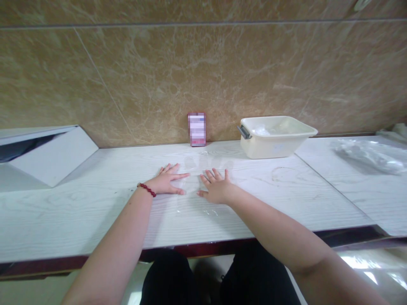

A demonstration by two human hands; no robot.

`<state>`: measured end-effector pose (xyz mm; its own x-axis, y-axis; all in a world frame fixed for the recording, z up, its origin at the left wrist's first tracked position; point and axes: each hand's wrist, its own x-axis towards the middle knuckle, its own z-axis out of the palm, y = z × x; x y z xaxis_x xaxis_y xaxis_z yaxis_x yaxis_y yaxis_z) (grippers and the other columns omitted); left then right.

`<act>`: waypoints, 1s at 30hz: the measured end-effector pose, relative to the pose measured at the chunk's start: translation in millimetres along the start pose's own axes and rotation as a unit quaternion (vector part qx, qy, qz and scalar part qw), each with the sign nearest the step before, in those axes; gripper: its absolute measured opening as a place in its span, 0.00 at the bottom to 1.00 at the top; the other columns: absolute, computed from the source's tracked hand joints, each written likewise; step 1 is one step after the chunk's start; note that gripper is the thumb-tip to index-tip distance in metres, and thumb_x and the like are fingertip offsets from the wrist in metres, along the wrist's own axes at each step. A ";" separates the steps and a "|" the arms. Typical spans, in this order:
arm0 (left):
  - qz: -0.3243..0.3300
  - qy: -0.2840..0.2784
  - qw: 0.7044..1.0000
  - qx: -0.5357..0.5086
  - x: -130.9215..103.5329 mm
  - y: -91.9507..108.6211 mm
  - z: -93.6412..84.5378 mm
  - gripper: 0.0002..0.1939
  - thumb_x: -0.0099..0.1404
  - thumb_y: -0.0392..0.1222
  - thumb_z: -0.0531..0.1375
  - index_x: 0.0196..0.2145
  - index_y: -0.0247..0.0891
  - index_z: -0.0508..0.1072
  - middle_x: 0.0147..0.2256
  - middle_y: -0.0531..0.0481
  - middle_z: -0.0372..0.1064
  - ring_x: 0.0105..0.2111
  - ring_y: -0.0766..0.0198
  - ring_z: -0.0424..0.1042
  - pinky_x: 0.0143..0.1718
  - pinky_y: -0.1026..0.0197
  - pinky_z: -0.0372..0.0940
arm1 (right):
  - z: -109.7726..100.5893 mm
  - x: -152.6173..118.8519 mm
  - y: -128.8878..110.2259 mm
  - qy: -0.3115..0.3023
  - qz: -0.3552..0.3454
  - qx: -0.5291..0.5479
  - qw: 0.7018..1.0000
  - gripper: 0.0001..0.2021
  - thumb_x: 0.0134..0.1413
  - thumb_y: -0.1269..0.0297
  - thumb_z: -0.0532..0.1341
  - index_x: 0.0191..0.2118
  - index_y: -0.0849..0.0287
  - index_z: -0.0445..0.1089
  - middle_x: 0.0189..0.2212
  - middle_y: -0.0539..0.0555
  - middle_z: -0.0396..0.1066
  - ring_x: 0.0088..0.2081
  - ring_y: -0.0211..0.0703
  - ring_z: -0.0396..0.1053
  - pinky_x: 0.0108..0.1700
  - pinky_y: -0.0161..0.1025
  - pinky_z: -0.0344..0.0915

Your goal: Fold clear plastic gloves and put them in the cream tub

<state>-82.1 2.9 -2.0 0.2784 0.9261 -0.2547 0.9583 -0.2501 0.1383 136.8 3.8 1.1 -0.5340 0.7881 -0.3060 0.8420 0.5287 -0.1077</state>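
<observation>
A thin see-through plastic sheet or bag [194, 205] lies on the white wood-grain tabletop; only its glints and faint outline show, so its exact kind is hard to tell. My left hand [168, 180] rests flat at its left side with the fingers spread, a dark red bead bracelet on the wrist. Palm down on the right side, my right hand [216, 186] also has its fingers apart. Neither hand grips anything. Just beyond the fingertips, faint round grey patches [208, 162] show on the surface.
A cream plastic tub [267, 146] with a grey handle holds clear plastic at the back right. Crumpled clear plastic [370, 154] lies farther right. A phone-like device [197, 131] leans on the marbled wall [159, 80]. An open white box [60, 159] stands at left.
</observation>
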 end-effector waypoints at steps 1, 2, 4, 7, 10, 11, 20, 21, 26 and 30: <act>0.001 0.001 1.000 0.000 0.1 -0.3 0.3 0.39 0.41 0.67 0.52 0.52 0.56 0.51 0.59 0.51 0.25 0.55 0.43 0.25 0.51 0.43 0.31 | -0.7 0.1 0.8 -0.001 0.007 -0.001 1.000 0.36 0.46 0.41 0.37 0.58 0.55 0.33 0.59 0.52 0.26 0.57 0.55 0.21 0.48 0.64 0.18; 0.002 0.002 1.000 0.000 0.2 -0.6 0.5 0.40 0.41 0.67 0.52 0.52 0.56 0.51 0.59 0.51 0.25 0.55 0.43 0.25 0.51 0.43 0.31 | -1.6 0.0 1.6 -0.003 0.013 -0.003 1.000 0.36 0.45 0.41 0.37 0.58 0.55 0.33 0.59 0.52 0.25 0.57 0.55 0.21 0.48 0.64 0.18; 0.003 0.002 1.000 -0.001 0.4 -1.0 0.8 0.40 0.41 0.67 0.52 0.52 0.55 0.51 0.59 0.51 0.25 0.55 0.43 0.25 0.51 0.42 0.30 | -3.7 -0.8 3.1 -0.008 0.020 -0.006 1.000 0.36 0.46 0.41 0.38 0.58 0.55 0.34 0.59 0.52 0.25 0.57 0.55 0.20 0.48 0.64 0.19; 0.006 0.003 1.000 -0.005 0.3 -0.8 0.9 0.39 0.41 0.67 0.52 0.52 0.55 0.52 0.59 0.50 0.25 0.55 0.43 0.25 0.51 0.42 0.30 | -5.3 -1.8 4.8 -0.013 0.027 -0.012 0.999 0.36 0.46 0.42 0.39 0.58 0.56 0.34 0.59 0.52 0.25 0.57 0.54 0.20 0.48 0.64 0.19; 0.011 0.007 1.000 -0.009 -0.4 -0.1 0.4 0.39 0.41 0.66 0.52 0.52 0.55 0.52 0.59 0.49 0.26 0.56 0.43 0.25 0.50 0.42 0.30 | -4.5 -0.8 4.8 -0.013 0.027 -0.016 0.999 0.35 0.46 0.42 0.39 0.58 0.56 0.36 0.59 0.51 0.26 0.57 0.54 0.22 0.48 0.65 0.20; 0.013 0.009 1.000 -0.011 -0.8 0.1 0.1 0.39 0.41 0.66 0.53 0.52 0.55 0.53 0.59 0.49 0.27 0.56 0.43 0.26 0.50 0.42 0.30 | -4.6 0.1 4.9 -0.003 0.024 -0.017 1.000 0.35 0.46 0.42 0.40 0.58 0.55 0.38 0.59 0.51 0.27 0.57 0.55 0.23 0.48 0.65 0.21; 0.040 0.087 0.994 -0.045 -0.8 -3.1 -3.0 0.33 0.50 0.63 0.48 0.52 0.49 0.56 0.57 0.44 0.42 0.56 0.50 0.37 0.52 0.46 0.37 | -33.6 16.5 68.5 0.247 0.219 0.018 0.944 0.17 0.53 0.63 0.44 0.44 0.63 0.61 0.43 0.66 0.61 0.46 0.52 0.58 0.42 0.49 0.56; 0.042 0.100 0.993 -0.048 0.0 -3.5 -2.9 0.33 0.50 0.63 0.48 0.51 0.47 0.57 0.56 0.44 0.44 0.56 0.51 0.39 0.52 0.48 0.39 | -35.0 19.7 81.7 0.225 0.227 0.026 0.947 0.16 0.52 0.64 0.46 0.44 0.63 0.62 0.41 0.66 0.63 0.44 0.52 0.60 0.40 0.46 0.58; 0.055 0.163 0.983 -0.064 3.0 -5.4 -2.0 0.32 0.52 0.61 0.48 0.50 0.40 0.61 0.53 0.41 0.51 0.53 0.55 0.49 0.52 0.55 0.44 | -29.6 36.7 124.9 0.144 0.232 0.034 0.961 0.15 0.45 0.64 0.53 0.40 0.65 0.66 0.36 0.62 0.67 0.39 0.47 0.65 0.38 0.38 0.59; 0.064 0.187 0.977 -0.080 4.5 -6.5 -1.8 0.27 0.53 0.59 0.47 0.40 0.37 0.70 0.50 0.41 0.56 0.51 0.57 0.54 0.51 0.58 0.48 | -25.3 43.5 127.6 0.167 0.216 0.024 0.962 0.19 0.45 0.56 0.53 0.40 0.64 0.67 0.36 0.62 0.68 0.39 0.47 0.65 0.38 0.37 0.60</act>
<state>-87.2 9.2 -2.3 0.3232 0.9361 0.1385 0.8869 -0.3507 0.3007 219.0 113.5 -2.0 -0.1211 0.9926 -0.0120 0.9892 0.1197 -0.0849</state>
